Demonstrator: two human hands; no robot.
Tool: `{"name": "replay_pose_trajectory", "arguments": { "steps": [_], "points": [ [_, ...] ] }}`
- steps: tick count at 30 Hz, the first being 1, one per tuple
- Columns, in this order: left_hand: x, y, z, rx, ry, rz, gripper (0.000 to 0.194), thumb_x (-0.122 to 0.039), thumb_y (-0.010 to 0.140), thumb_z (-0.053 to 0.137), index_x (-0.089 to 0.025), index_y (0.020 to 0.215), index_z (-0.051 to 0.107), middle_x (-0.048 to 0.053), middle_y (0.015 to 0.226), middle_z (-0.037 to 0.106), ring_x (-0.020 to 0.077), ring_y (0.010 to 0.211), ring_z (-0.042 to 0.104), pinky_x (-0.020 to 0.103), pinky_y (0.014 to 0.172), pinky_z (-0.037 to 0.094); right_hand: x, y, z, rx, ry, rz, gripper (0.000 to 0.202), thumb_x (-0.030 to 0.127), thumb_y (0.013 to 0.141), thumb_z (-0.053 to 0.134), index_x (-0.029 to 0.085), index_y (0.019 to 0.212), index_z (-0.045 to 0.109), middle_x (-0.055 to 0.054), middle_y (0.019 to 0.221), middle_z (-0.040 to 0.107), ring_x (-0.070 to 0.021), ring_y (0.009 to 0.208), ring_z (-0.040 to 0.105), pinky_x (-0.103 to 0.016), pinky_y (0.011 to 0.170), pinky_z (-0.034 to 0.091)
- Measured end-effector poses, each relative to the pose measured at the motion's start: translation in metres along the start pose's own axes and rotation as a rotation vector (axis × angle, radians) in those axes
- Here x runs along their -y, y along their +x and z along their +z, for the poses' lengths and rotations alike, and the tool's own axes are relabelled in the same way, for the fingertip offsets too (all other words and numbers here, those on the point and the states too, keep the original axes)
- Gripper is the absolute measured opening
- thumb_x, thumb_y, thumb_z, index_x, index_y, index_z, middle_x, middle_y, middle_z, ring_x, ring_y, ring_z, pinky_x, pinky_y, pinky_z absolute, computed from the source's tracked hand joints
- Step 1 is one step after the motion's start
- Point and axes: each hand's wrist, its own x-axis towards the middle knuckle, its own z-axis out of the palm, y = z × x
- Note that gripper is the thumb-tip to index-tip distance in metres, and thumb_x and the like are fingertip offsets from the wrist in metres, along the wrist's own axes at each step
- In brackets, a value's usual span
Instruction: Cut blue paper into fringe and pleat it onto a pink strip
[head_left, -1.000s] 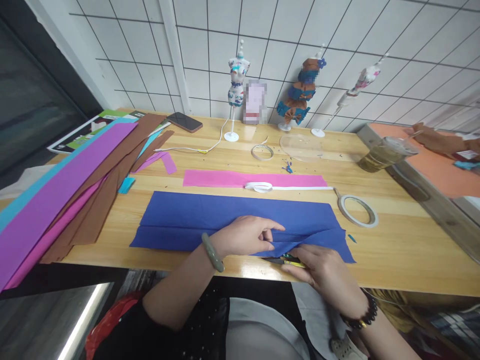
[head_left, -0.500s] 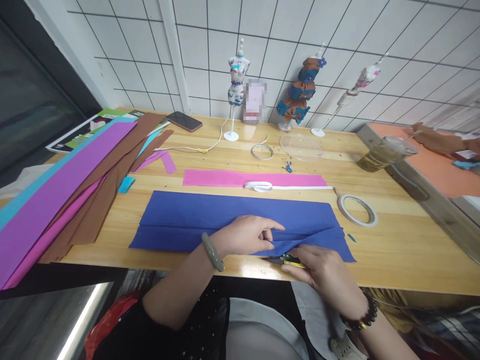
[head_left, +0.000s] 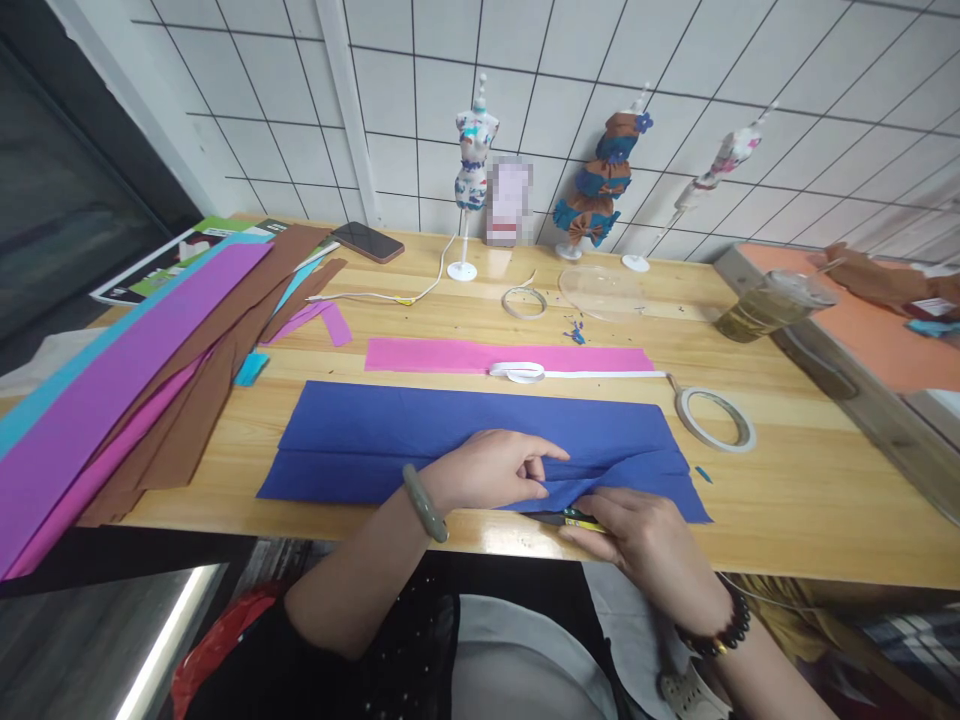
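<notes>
A long blue sheet [head_left: 420, 415] of thin paper or cloth lies across the table before me, with a lengthwise crease. My left hand [head_left: 502, 470] rests on its middle, index finger stretched out to the right and the other fingers bent, holding nothing. At the sheet's near edge, right of centre, my right hand [head_left: 645, 530] grips a pair of scissors [head_left: 577, 520] with yellow on the handle. Their dark blades point left along that edge, partly under the sheet. The sheet bulges in wrinkles above the right hand, whose fingers hide most of the handles.
Behind the blue sheet lie a pink strip [head_left: 427, 355], white tape [head_left: 600, 375] and a tape roll [head_left: 682, 405]. Coloured strips [head_left: 150, 370] are piled at left, near a phone [head_left: 367, 242]. Small dress forms [head_left: 474, 150] stand at the back; a drink cup [head_left: 772, 305] is at right.
My right hand and the scissors have shifted very slightly left, and the sheet's fold above them bulges a little more. My left hand stays where it was.
</notes>
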Motion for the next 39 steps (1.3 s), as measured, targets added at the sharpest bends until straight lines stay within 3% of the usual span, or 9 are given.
{"name": "replay_pose_trajectory", "arguments": {
  "steps": [8,13,25,39],
  "points": [
    [-0.008,-0.011,-0.009,0.001,0.065,-0.009,0.056,-0.025,0.076,0.054,-0.019,0.130,0.041,0.002,0.089,0.067,0.0144,0.080,0.057,0.024,0.070,0.040,-0.002,-0.002,0.001,0.029,0.038,0.013,0.031,0.043,0.087,0.045,0.019,0.078,0.062,-0.003,0.068,0.064,-0.0144,0.062,0.060,-0.023,0.056,0.040],
    [-0.010,-0.021,-0.017,0.007,0.199,-0.035,0.050,-0.021,0.075,0.051,-0.019,0.125,0.047,0.002,0.085,0.067,0.0149,0.076,0.057,0.024,0.068,0.039,-0.002,-0.001,0.001,0.027,0.037,0.020,0.032,0.043,0.088,0.045,0.019,0.078,0.062,-0.003,0.067,0.064,-0.0144,0.061,0.060,-0.023,0.056,0.040],
    [-0.004,-0.021,-0.016,0.041,0.113,-0.034,0.046,-0.018,0.074,0.049,-0.018,0.120,0.053,0.001,0.082,0.066,0.0130,0.074,0.056,0.022,0.066,0.039,0.002,0.003,0.003,0.011,0.001,0.011,0.036,0.048,0.087,0.043,0.019,0.072,0.060,-0.002,0.063,0.062,-0.0139,0.058,0.059,-0.023,0.054,0.038],
    [0.002,-0.020,-0.014,-0.005,0.087,-0.031,0.043,-0.020,0.075,0.049,-0.018,0.118,0.054,0.001,0.084,0.065,0.0129,0.075,0.057,0.023,0.068,0.039,0.004,0.009,-0.001,0.014,-0.065,-0.007,0.038,0.049,0.087,0.042,0.018,0.077,0.062,-0.003,0.064,0.062,-0.0145,0.059,0.060,-0.024,0.054,0.037]
  ]
}}
